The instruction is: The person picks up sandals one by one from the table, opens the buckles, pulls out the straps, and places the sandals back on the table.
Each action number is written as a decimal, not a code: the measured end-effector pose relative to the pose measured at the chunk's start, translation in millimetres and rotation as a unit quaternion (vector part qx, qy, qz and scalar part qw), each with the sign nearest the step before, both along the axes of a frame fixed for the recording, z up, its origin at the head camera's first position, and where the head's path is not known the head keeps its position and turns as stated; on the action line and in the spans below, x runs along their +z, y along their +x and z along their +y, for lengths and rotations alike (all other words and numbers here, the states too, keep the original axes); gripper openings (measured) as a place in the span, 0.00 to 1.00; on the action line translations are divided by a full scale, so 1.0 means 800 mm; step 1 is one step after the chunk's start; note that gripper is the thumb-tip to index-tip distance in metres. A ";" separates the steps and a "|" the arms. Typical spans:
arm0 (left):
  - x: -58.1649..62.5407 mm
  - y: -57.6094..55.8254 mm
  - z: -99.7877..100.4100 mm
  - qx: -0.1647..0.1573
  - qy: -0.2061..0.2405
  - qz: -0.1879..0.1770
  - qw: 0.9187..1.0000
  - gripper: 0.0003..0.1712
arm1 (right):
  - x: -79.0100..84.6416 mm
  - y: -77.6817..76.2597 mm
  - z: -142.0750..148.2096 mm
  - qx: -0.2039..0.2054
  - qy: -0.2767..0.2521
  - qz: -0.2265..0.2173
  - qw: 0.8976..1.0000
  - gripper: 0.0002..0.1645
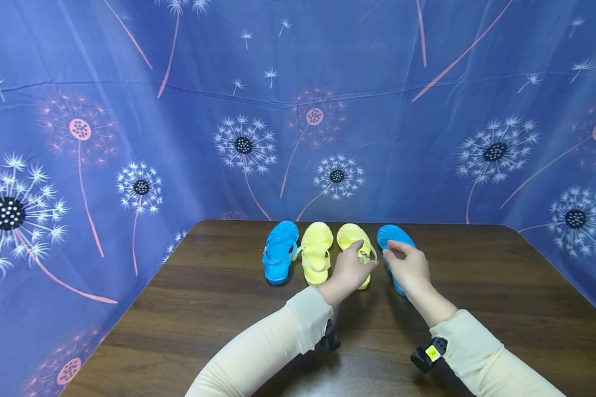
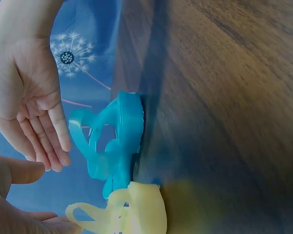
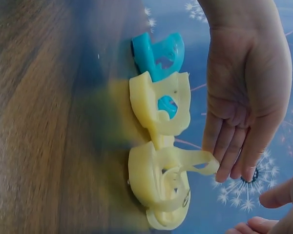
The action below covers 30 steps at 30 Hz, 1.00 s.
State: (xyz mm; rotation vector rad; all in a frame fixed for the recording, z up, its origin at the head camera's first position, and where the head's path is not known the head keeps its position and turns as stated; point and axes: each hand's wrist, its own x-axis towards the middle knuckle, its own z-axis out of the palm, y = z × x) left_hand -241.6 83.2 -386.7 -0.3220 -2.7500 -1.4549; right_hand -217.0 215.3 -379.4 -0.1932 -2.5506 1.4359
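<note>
Four sandals stand in a row, toes away from me: a blue sandal (image 1: 280,256), a yellow sandal (image 1: 317,242), a second yellow sandal (image 1: 349,234) and a second blue sandal (image 1: 393,234). Over the second yellow sandal is my left hand (image 1: 350,270), its fingers extended and thumb apart. In the right wrist view that left hand's (image 3: 244,92) fingertips meet the sandal's raised heel strap (image 3: 205,161); actual contact is hard to tell. Above the right-hand blue sandal hovers my right hand (image 1: 409,271), thumb and fingers apart, holding nothing.
The sandals stand near the far edge of a dark brown wooden table (image 1: 179,331). Behind and beside it hangs a blue cloth (image 1: 402,165) printed with dandelions. Both wrists carry small black cameras (image 1: 329,337).
</note>
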 end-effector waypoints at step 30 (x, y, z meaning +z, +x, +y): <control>-0.012 -0.004 0.055 -0.031 -0.049 -0.027 0.998 0.37 | -0.023 -0.003 0.057 -0.062 0.045 -0.042 0.996 0.35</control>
